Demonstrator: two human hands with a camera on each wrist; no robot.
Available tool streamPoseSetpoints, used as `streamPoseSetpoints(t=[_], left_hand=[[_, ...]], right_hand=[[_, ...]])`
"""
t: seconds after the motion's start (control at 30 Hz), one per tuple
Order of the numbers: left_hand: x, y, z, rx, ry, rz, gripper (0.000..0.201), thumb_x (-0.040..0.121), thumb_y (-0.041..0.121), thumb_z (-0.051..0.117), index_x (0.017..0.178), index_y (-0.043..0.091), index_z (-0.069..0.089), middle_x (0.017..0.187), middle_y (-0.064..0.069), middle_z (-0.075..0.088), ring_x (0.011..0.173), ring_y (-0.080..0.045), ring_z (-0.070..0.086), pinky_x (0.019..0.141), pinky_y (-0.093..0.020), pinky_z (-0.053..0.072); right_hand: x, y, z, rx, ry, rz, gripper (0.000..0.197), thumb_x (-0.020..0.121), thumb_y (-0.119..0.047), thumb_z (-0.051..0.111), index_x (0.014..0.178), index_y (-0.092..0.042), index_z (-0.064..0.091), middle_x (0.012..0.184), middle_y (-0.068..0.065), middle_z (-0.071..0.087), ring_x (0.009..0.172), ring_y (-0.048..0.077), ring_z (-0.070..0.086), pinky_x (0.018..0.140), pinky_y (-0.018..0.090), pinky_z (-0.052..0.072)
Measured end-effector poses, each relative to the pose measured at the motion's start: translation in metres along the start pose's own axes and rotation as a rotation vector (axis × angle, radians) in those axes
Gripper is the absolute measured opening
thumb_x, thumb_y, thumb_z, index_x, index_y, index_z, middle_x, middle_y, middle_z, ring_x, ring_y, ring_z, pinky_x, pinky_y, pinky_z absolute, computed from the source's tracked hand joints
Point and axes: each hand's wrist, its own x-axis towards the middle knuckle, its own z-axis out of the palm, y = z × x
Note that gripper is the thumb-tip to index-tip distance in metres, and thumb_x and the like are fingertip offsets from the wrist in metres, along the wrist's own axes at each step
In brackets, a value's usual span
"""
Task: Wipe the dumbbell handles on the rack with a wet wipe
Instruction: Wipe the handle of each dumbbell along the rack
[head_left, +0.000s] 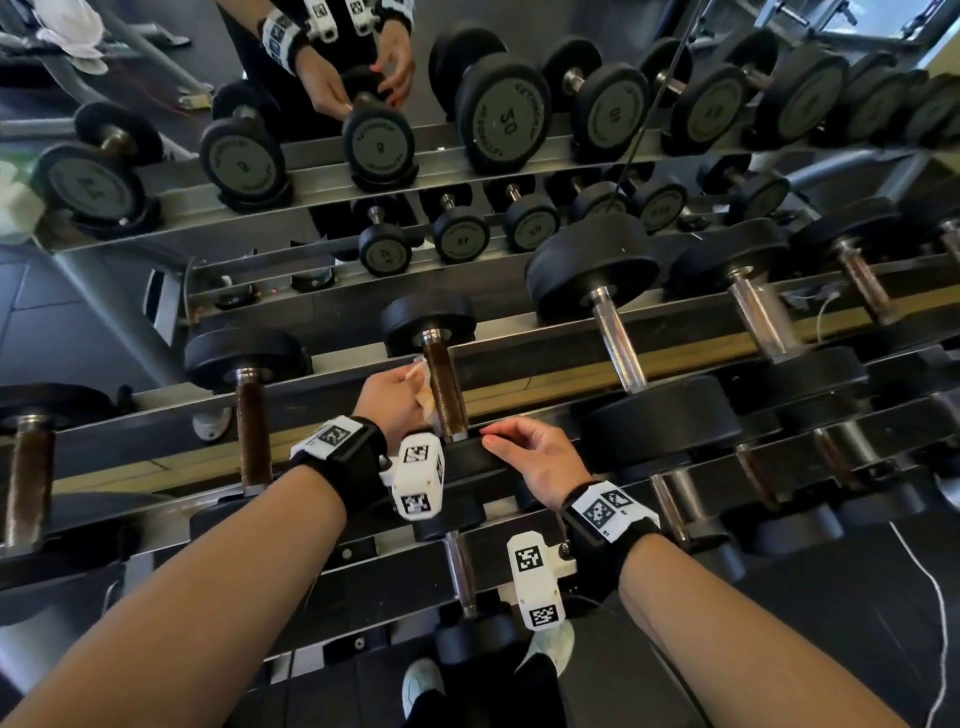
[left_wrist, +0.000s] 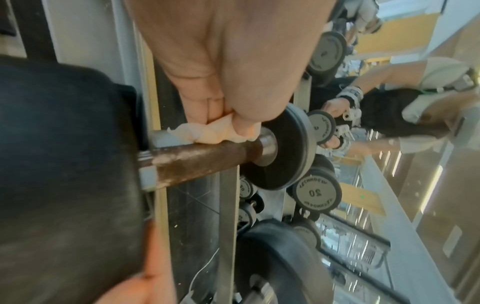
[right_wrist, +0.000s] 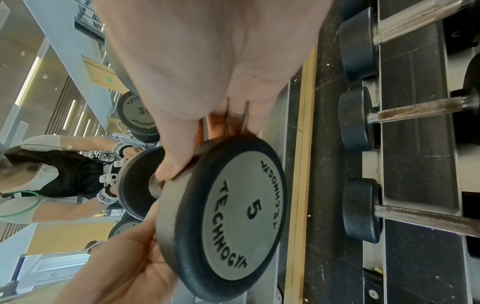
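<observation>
A small dumbbell marked 5 (right_wrist: 233, 216) lies on the top rail of the rack (head_left: 545, 384), straight ahead of me. Its handle (head_left: 445, 395) is brown and rusty. My left hand (head_left: 410, 389) pinches a crumpled white wet wipe (head_left: 422, 395) and presses it against the left side of that handle (left_wrist: 202, 158); the wipe (left_wrist: 207, 133) bunches under thumb and fingers. My right hand (head_left: 498, 436) grips the rim of the dumbbell's near black head (head_left: 467, 460), thumb on the edge (right_wrist: 176, 164).
Neighbouring dumbbells flank it: a rusty-handled one (head_left: 253, 426) to the left, a big chrome-handled one (head_left: 618, 343) to the right. A lower tier holds more dumbbells (head_left: 460, 571). A mirror (head_left: 363, 78) behind the rack reflects me. A white cable (head_left: 935, 623) hangs at right.
</observation>
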Motion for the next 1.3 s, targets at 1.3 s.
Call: streamPoseSetpoints(t=[1.3], left_hand=[[-0.011,0.006,-0.003,-0.063,-0.142,-0.13,0.026,0.097,-0.007,0.035,0.091,0.002,0.059,0.082,-0.013,0.056,0.075,-0.025,0.056,0.082,-0.036,0.051]], right_hand=[[0.0,0.005,0.0,0.007,-0.012,-0.003,0.014,0.089,-0.027,0.071,0.103,-0.026,0.072,0.106,0.001,0.072,0.106,0.021,0.067,0.098,0.042,0.053]])
